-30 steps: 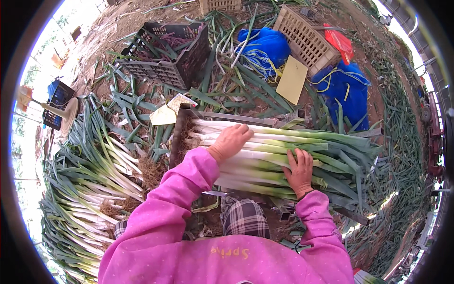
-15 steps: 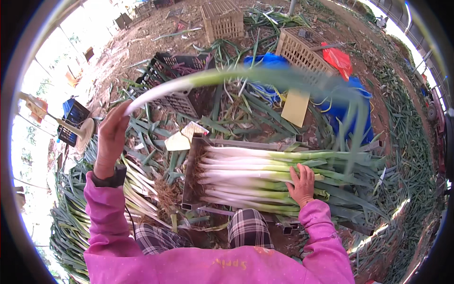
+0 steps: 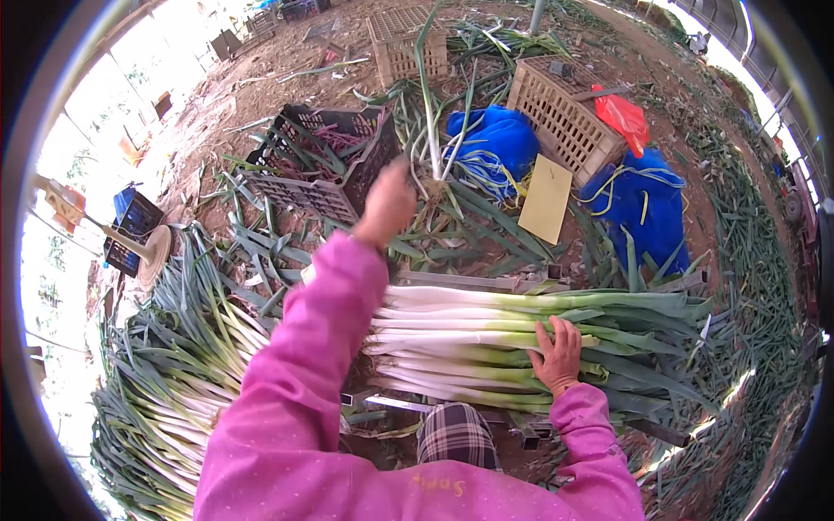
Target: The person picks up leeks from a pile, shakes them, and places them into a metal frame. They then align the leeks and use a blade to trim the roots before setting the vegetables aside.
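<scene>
A bundle of leeks (image 3: 460,340), white stems to the left and green leaves to the right, lies across a metal frame (image 3: 478,280) in front of me. My right hand (image 3: 558,354) rests on top of the bundle, fingers spread over the stems. My left hand (image 3: 388,206) is stretched out past the frame, close to the black crate (image 3: 365,165). Motion blurs its fingers, and no leek shows plainly in it. Just beyond it a single leek (image 3: 427,95) points away from me, its white end toward the hand. My left sleeve covers part of the bundle's root end.
A large heap of leeks (image 3: 165,391) lies at my left. Beyond the frame are blue sacks (image 3: 497,143), a yellow card (image 3: 546,200), a red plastic bag (image 3: 623,119) and beige crates (image 3: 565,104). Leaf scraps (image 3: 747,286) cover the ground at right.
My left hand has swung from the left to the middle, beyond the frame. The leek it held is out of it and appears farther off. My right hand stays on the bundle.
</scene>
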Action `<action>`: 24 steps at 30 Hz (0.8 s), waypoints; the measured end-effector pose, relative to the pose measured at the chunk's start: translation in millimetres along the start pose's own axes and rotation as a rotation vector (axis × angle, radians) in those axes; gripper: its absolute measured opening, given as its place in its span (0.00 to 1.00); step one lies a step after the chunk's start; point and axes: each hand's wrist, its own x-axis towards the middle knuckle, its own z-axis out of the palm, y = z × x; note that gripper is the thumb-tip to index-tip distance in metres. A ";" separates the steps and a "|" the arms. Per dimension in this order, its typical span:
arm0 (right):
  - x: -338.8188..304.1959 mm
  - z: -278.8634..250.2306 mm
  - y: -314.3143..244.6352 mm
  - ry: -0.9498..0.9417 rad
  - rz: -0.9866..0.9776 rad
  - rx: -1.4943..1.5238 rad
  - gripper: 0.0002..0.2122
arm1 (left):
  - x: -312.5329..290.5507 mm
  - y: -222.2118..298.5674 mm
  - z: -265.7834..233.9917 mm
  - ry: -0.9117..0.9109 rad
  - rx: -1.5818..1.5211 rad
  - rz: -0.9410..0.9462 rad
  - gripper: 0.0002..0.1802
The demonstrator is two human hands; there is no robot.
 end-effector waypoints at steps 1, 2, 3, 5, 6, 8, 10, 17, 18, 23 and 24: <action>-2.6 -2.7 4.5 -0.011 0.008 -0.012 0.29 | -37.7 16.5 11.0 -0.220 0.146 -0.005 0.23; 4.2 0.4 -0.6 -0.010 -0.007 0.001 0.29 | -85.5 9.8 13.4 -0.503 0.169 -0.097 0.23; -2.1 -2.4 7.0 -0.013 0.005 -0.016 0.29 | -123.2 51.1 11.1 -0.720 0.277 -0.056 0.27; 3.5 0.8 2.4 -0.016 -0.009 0.007 0.29 | -197.1 61.9 1.4 -0.808 0.365 -0.021 0.40; 2.8 1.9 2.1 -0.029 -0.005 0.015 0.29 | -212.1 68.2 -3.1 -0.875 0.342 -0.091 0.44; -1.6 1.1 3.1 -0.073 -0.008 -0.036 0.30 | -224.4 66.6 1.8 -0.801 0.348 -0.136 0.46; -1.2 7.3 -2.1 -0.123 -0.017 -0.064 0.31 | -233.7 53.3 3.2 -0.738 0.374 -0.197 0.48; 2.2 10.7 -2.0 -0.194 -0.006 -0.095 0.32 | -226.1 18.5 17.4 -0.630 0.305 0.028 0.46; -1.3 8.7 -4.7 -0.193 -0.016 -0.095 0.32 | -230.4 17.0 14.2 -0.681 0.312 0.045 0.46; 3.7 4.2 -14.7 -0.262 0.010 -0.116 0.31 | -229.6 6.0 14.1 -0.634 0.289 0.112 0.47; 6.0 5.2 -12.6 -0.245 0.010 -0.127 0.32 | -226.3 14.0 12.6 -0.624 0.280 0.114 0.47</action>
